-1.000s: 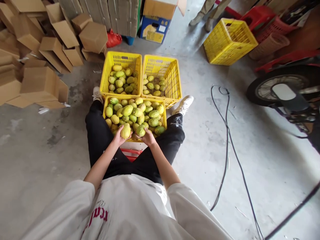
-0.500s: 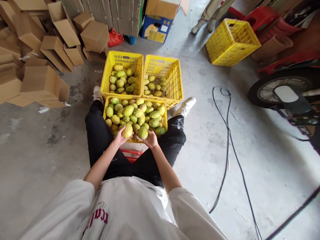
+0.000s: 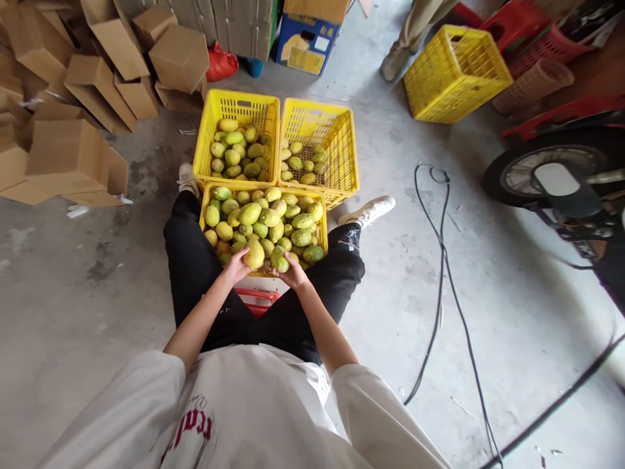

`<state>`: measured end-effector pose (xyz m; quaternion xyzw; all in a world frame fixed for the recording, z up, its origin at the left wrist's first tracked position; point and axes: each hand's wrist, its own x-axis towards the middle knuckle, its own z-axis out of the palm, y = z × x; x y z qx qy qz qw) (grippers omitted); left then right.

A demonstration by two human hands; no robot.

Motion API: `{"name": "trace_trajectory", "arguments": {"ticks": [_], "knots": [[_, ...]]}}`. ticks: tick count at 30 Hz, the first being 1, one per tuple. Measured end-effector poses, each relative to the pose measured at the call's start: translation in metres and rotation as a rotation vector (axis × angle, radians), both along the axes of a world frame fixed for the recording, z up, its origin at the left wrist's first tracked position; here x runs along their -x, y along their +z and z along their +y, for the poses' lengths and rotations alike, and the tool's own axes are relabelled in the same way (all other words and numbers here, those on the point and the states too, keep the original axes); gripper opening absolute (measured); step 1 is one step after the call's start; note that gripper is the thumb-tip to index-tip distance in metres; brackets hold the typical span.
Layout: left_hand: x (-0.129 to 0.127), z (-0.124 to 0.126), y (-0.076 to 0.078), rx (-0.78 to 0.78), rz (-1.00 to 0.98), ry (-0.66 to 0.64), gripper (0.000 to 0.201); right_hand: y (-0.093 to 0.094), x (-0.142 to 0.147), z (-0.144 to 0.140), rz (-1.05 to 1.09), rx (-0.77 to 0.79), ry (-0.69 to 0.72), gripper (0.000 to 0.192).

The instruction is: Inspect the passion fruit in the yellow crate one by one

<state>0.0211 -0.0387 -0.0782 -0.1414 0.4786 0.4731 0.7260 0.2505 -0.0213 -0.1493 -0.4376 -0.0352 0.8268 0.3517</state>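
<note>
Yellow plastic everywhere here: the near crate [image 3: 209, 195] sits right between the seated person's knees, piled with green-yellow fruit, so both arms can reach in without leaning. The left hand [image 3: 237, 266] is cupped around a yellowish fruit [image 3: 254, 253] at the crate's near edge, fingers curled under it. The right hand [image 3: 293, 273] is wrapped the same way around a greener fruit [image 3: 278, 260] just beside the first one; the two fruits are nearly touching. Both are lifted slightly above the pile, looks like, though from straight overhead I can't really tell if they're clear of it or resting on it. Two more crates butt up against the far side, the left crate [image 3: 237, 104] with a fair layer of fruit, the right crate [image 3: 342, 140] holding only a few. The palms are hidden under the fruit, and the red stool [image 3: 256, 298] under the person only peeks out between the legs. Someone else's shoe [image 3: 393, 62] is cut off at the top.
</note>
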Motion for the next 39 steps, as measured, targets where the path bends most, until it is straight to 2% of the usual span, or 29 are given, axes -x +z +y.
{"name": "trace_trajectory", "arguments": {"ticks": [3, 7, 12, 15, 19, 25, 29, 34, 39], "knots": [[0.000, 0.000, -0.005, 0.011, 0.021, -0.039, 0.048, 0.009, -0.002, 0.000, 0.016, -0.055, -0.009, 0.056], [0.001, -0.003, -0.009, -0.002, 0.027, -0.028, 0.052, 0.023, 0.002, 0.001, 0.047, -0.047, -0.065, 0.056], [0.002, -0.002, -0.004, -0.016, -0.014, -0.023, 0.047, 0.033, 0.010, 0.002, 0.013, -0.067, -0.060, 0.067], [0.005, -0.001, 0.000, -0.042, -0.039, -0.005, 0.052, 0.032, 0.013, 0.001, 0.011, -0.083, -0.023, 0.052], [0.007, -0.001, 0.003, -0.064, -0.055, 0.005, 0.062, 0.027, 0.011, 0.000, -0.029, -0.006, -0.005, 0.025], [0.000, 0.001, -0.001, -0.025, -0.037, -0.044, 0.054, 0.019, 0.001, -0.001, -0.033, 0.078, 0.014, 0.014], [0.001, 0.003, -0.006, 0.008, -0.027, -0.079, 0.050, 0.018, 0.003, 0.002, -0.029, 0.065, -0.011, 0.024], [0.003, 0.003, -0.002, 0.008, 0.000, -0.101, 0.050, 0.029, 0.011, 0.006, 0.045, 0.036, -0.018, 0.032], [0.002, 0.001, 0.005, 0.003, -0.042, -0.014, 0.048, 0.042, 0.017, 0.007, 0.110, 0.087, -0.108, 0.067]]}}
